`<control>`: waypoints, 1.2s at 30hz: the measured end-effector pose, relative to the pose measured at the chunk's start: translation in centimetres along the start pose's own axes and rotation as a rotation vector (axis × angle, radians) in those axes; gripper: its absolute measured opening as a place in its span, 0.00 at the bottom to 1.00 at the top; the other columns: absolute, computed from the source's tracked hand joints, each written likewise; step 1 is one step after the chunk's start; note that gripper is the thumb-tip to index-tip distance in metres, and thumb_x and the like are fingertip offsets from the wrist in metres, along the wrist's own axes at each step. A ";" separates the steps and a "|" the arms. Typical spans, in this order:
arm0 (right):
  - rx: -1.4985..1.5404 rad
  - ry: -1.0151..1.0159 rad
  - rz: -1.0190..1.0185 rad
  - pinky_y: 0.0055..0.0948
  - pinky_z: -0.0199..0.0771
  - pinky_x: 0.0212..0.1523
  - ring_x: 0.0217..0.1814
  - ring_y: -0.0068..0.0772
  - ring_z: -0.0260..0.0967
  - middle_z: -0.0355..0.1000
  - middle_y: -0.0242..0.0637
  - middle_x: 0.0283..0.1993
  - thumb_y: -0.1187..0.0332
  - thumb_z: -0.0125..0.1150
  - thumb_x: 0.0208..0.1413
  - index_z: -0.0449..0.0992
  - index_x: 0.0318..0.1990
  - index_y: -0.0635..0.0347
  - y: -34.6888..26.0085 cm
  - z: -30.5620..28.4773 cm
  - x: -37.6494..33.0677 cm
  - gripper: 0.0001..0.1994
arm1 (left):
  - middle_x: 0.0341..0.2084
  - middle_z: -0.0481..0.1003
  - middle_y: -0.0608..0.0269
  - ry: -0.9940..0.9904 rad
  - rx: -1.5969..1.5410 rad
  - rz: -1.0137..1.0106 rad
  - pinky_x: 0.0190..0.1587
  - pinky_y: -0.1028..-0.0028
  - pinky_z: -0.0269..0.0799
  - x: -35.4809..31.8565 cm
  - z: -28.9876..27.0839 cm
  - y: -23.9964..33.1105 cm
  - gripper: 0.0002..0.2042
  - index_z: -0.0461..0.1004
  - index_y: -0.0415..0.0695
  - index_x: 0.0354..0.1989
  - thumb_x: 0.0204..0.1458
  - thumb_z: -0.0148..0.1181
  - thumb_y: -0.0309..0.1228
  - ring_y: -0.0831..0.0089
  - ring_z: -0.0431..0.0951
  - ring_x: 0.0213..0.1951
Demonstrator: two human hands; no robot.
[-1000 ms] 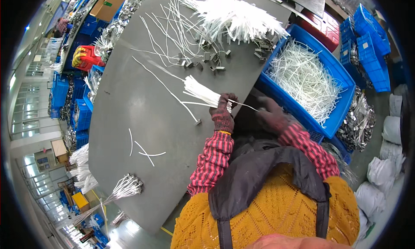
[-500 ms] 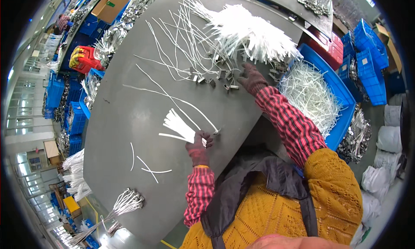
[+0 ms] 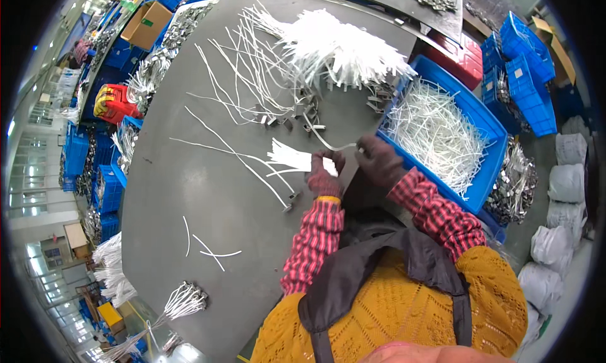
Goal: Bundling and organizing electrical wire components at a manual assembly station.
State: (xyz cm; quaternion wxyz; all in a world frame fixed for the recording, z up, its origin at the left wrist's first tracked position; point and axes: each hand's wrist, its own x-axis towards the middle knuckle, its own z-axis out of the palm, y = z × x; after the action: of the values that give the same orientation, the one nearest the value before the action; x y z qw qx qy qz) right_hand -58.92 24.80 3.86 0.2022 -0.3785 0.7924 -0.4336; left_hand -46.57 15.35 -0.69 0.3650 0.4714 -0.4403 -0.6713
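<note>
My left hand (image 3: 326, 177), in a dark glove, grips a bundle of white strips (image 3: 291, 158) that fans out to the left over the grey table (image 3: 208, 199). My right hand (image 3: 377, 160), also gloved, pinches one white strip (image 3: 331, 143) that curves from a small metal clip toward the bundle. Both hands meet at the table's near edge, next to the blue bin.
A blue bin (image 3: 489, 174) full of white strips stands at my right. A large heap of white strips (image 3: 341, 47) and loose metal clips (image 3: 297, 111) lie farther back. Single strips (image 3: 211, 249) lie at the left; a tied bundle (image 3: 183, 300) lies near the table's corner. Blue crates (image 3: 524, 79) stand around.
My right hand came back from the clip pile with one strip and joined my left hand. My left hand with the bundle moved right and up toward the table's edge.
</note>
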 end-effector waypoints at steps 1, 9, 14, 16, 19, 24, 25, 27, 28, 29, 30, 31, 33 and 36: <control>-0.132 -0.030 -0.038 0.42 0.74 0.39 0.35 0.48 0.73 0.72 0.49 0.34 0.64 0.62 0.55 0.72 0.41 0.62 -0.1 -0.6 -1.6 0.12 | 0.27 0.76 0.56 -0.052 0.490 0.334 0.30 0.70 0.78 -1.6 2.8 1.7 0.07 0.74 0.40 0.34 0.57 0.57 0.31 0.63 0.78 0.25; 0.012 -0.277 0.375 0.35 0.72 0.43 0.39 0.38 0.73 0.72 0.45 0.35 0.62 0.60 0.53 0.74 0.41 0.61 -0.5 -8.4 -13.8 0.13 | 0.18 0.64 0.72 0.367 -0.355 -0.494 0.16 0.77 0.50 2.0 8.7 -0.9 0.07 0.70 0.48 0.29 0.58 0.51 0.34 0.80 0.59 0.16; 0.105 0.013 0.717 0.30 0.72 0.39 0.37 0.29 0.72 0.75 0.37 0.35 0.63 0.62 0.48 0.79 0.40 0.62 15.0 -17.1 -28.4 0.14 | 0.27 0.75 0.62 0.213 -0.369 -0.425 0.24 0.70 0.72 0.6 8.1 -4.3 0.07 0.75 0.46 0.35 0.58 0.56 0.35 0.67 0.74 0.23; -0.147 0.030 0.582 0.30 0.72 0.33 0.29 0.29 0.71 0.74 0.36 0.29 0.66 0.61 0.46 0.80 0.39 0.64 20.2 -21.0 -34.8 0.14 | 0.34 0.78 0.60 0.053 -0.550 -0.372 0.40 0.65 0.79 -0.2 7.4 -4.6 0.09 0.75 0.44 0.38 0.59 0.58 0.37 0.61 0.80 0.36; 0.027 0.148 0.890 0.29 0.71 0.26 0.22 0.28 0.69 0.71 0.35 0.23 0.68 0.60 0.44 0.79 0.36 0.65 22.6 -25.0 -39.0 0.13 | 0.34 0.77 0.62 -0.019 -0.575 -0.269 0.41 0.64 0.79 0.4 5.2 -3.1 0.12 0.74 0.44 0.41 0.60 0.59 0.41 0.62 0.80 0.37; 0.246 0.314 1.028 0.25 0.64 0.18 0.18 0.24 0.66 0.72 0.34 0.23 0.69 0.60 0.43 0.78 0.38 0.62 24.0 -26.5 -40.9 0.12 | 0.32 0.78 0.62 0.038 -0.573 -0.199 0.35 0.66 0.79 1.8 3.7 0.8 0.10 0.76 0.44 0.39 0.57 0.61 0.38 0.63 0.81 0.33; 0.247 0.302 1.019 0.25 0.64 0.18 0.18 0.24 0.66 0.72 0.34 0.23 0.69 0.60 0.43 0.78 0.38 0.62 24.0 -26.3 -40.5 0.12 | 0.32 0.78 0.62 0.047 -0.576 -0.188 0.35 0.66 0.79 2.1 3.0 1.2 0.10 0.76 0.44 0.39 0.57 0.61 0.38 0.63 0.81 0.33; 0.284 0.352 1.011 0.27 0.65 0.20 0.20 0.24 0.65 0.70 0.33 0.22 0.67 0.60 0.44 0.79 0.37 0.63 23.8 -25.5 -39.6 0.12 | 0.32 0.78 0.63 0.036 -0.545 -0.157 0.35 0.67 0.79 2.6 1.5 1.8 0.10 0.76 0.44 0.39 0.58 0.60 0.37 0.63 0.81 0.33; 0.284 0.336 1.004 0.27 0.65 0.20 0.20 0.24 0.65 0.70 0.33 0.22 0.67 0.60 0.44 0.79 0.37 0.63 23.9 -25.2 -39.1 0.12 | 0.33 0.78 0.63 0.064 -0.553 -0.148 0.36 0.66 0.79 2.6 0.9 1.9 0.11 0.76 0.44 0.40 0.59 0.60 0.38 0.63 0.81 0.33; 0.303 0.313 0.988 0.26 0.64 0.19 0.18 0.24 0.64 0.71 0.33 0.22 0.68 0.60 0.46 0.78 0.38 0.62 24.0 -24.9 -38.8 0.12 | 0.33 0.78 0.63 0.071 -0.557 -0.144 0.36 0.66 0.79 2.5 0.6 1.9 0.11 0.76 0.44 0.40 0.59 0.60 0.38 0.63 0.81 0.33; 0.322 0.288 0.972 0.24 0.63 0.17 0.17 0.24 0.63 0.71 0.34 0.23 0.68 0.59 0.47 0.77 0.40 0.62 24.2 -24.6 -38.3 0.12 | 0.33 0.78 0.62 0.088 -0.546 -0.155 0.36 0.66 0.79 2.3 0.2 1.9 0.11 0.76 0.44 0.40 0.59 0.60 0.39 0.63 0.81 0.33; 0.319 0.275 0.968 0.24 0.63 0.17 0.17 0.24 0.63 0.71 0.34 0.23 0.68 0.59 0.47 0.77 0.40 0.62 24.4 -24.1 -37.7 0.12 | 0.33 0.78 0.62 0.106 -0.535 -0.165 0.36 0.66 0.80 2.2 -0.2 1.9 0.12 0.76 0.44 0.40 0.60 0.59 0.40 0.63 0.81 0.33; 0.253 0.180 1.009 0.25 0.65 0.21 0.19 0.24 0.63 0.72 0.33 0.24 0.68 0.59 0.48 0.78 0.41 0.61 23.3 -22.8 -36.0 0.12 | 0.36 0.79 0.61 0.067 -0.522 -0.209 0.41 0.63 0.80 0.8 0.1 1.6 0.13 0.75 0.43 0.43 0.62 0.58 0.40 0.61 0.81 0.38; 0.243 -0.032 0.824 0.27 0.71 0.33 0.31 0.28 0.70 0.75 0.37 0.34 0.66 0.60 0.51 0.78 0.45 0.63 19.8 -17.9 -28.4 0.15 | 0.36 0.79 0.58 -0.056 -0.494 -0.249 0.42 0.61 0.80 -0.6 -0.8 1.5 0.13 0.75 0.40 0.43 0.62 0.59 0.38 0.60 0.81 0.38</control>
State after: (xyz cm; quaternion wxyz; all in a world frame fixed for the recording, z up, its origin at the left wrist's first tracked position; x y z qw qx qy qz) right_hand -61.02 63.07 -3.31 0.4140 -0.0105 0.8173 -0.4005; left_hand -45.50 15.16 0.77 0.3715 0.3997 -0.2118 -0.8107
